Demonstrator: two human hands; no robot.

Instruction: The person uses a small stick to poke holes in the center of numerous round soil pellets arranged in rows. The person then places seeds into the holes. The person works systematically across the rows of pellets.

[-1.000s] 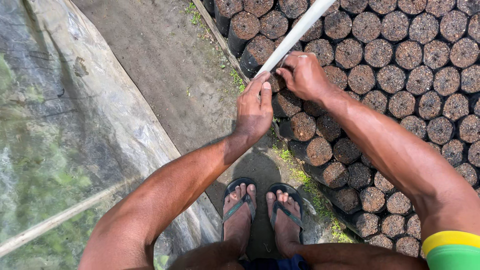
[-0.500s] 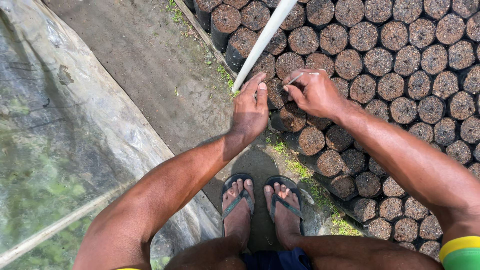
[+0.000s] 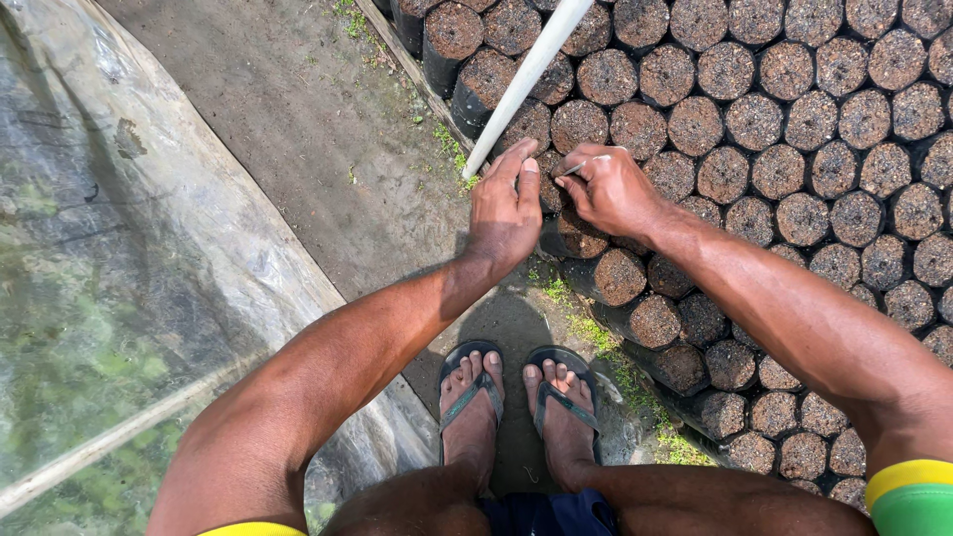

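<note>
A person in flip-flops (image 3: 516,397) bends over a bed of black nursery bags (image 3: 794,129) packed with dark soil, set tight in rows along a wooden edging strip (image 3: 412,65) beside a bare dirt path (image 3: 298,139). The left hand (image 3: 504,210) rests flat and unclenched, fingers together, against the edge of the bed where a white pole (image 3: 526,74) slants down to the ground; the hand's fingertips sit just beside the pole's lower end, and whether they touch it cannot be told. The right hand (image 3: 608,189) is curled, thumb and forefinger pinching a thin pale sliver (image 3: 581,167) (too small to identify) above a soil-filled bag (image 3: 581,230) in the front row. Clear plastic sheeting (image 3: 119,298) runs along the left of the path, with greenery showing dimly through it.

The bags look soft-walled and heavy with damp soil, likely to sag or spill if lifted by the rim; a hold around the body or beneath the base would suit them best. The sliver appears light and slight, best taken with fingertips.
</note>
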